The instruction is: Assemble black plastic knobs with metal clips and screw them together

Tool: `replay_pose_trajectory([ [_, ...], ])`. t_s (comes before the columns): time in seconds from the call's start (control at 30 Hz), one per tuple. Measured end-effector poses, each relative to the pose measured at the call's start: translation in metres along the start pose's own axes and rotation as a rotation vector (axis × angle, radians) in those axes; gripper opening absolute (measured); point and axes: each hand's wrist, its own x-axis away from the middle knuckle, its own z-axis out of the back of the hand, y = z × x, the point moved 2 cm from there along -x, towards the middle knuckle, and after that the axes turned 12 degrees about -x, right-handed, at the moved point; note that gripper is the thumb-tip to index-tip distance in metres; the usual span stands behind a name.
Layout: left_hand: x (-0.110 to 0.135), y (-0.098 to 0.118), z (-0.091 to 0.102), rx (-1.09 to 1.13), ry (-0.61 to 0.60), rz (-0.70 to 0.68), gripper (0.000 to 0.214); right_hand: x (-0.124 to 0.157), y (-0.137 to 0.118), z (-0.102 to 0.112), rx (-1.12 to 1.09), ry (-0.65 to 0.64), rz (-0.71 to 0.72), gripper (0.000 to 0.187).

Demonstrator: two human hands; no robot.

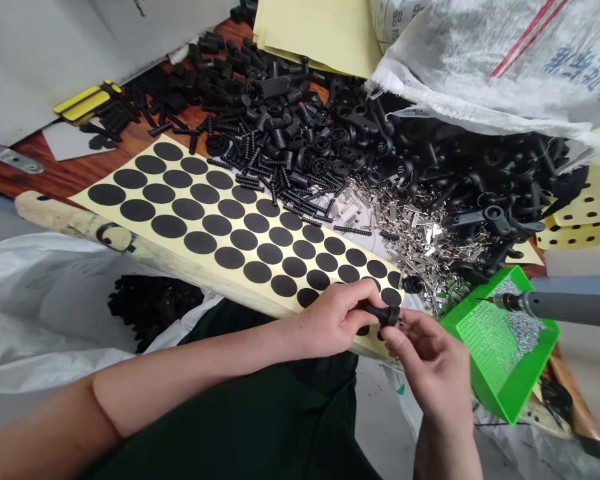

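Note:
My left hand (333, 320) grips the stem of a small black plastic part (383, 315), and my right hand (430, 357) pinches its flared end. Something small and silver may sit at that end, though my fingers mostly hide it. Just behind my left hand lies a yellow-backed sheet of round black stickers (205, 227), its corner beneath my fingers. Beyond my right hand stands a green perforated tray (487, 353) holding silver screws. The bit of a grey electric screwdriver (565, 307) hangs over the tray, untouched by either hand.
Heaped black plastic parts (455, 173) and silver metal clips (410, 233) cover a wooden table (45, 177). A white woven sack (500, 60) lies at the back right. A white bag (45, 300) with black parts sits at lower left.

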Motion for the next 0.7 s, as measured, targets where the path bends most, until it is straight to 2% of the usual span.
replay_pose_trajectory([
  [0.1, 0.001, 0.001, 0.000, -0.026, 0.005, -0.018, 0.007, 0.000, -0.001, -0.002, -0.102, -0.060, -0.126, 0.025],
  [0.23, 0.000, -0.002, -0.002, 0.027, -0.008, 0.044, 0.005, 0.002, -0.002, 0.004, -0.029, 0.015, -0.050, 0.047],
  [0.3, -0.001, -0.003, -0.003, 0.018, -0.024, 0.029, 0.005, 0.004, -0.002, 0.004, -0.028, 0.052, -0.004, 0.042],
  [0.37, 0.000, -0.002, -0.003, -0.035, -0.024, -0.028, 0.006, 0.004, -0.002, 0.000, -0.070, 0.073, -0.020, 0.031],
  [0.47, 0.004, 0.000, -0.002, -0.175, 0.036, -0.151, 0.010, 0.001, -0.003, -0.010, -0.191, 0.065, -0.119, 0.024],
  [0.57, 0.007, 0.002, -0.002, -0.268, 0.077, -0.240, 0.013, -0.003, -0.002, -0.016, -0.337, 0.012, -0.222, 0.028],
  [0.63, 0.006, 0.003, -0.001, -0.228, 0.062, -0.204, 0.011, -0.004, 0.001, -0.014, -0.397, -0.034, -0.259, 0.032],
  [0.7, 0.003, 0.003, 0.000, -0.059, 0.000, -0.075, 0.007, -0.005, 0.003, -0.008, -0.409, -0.087, -0.243, 0.030],
])
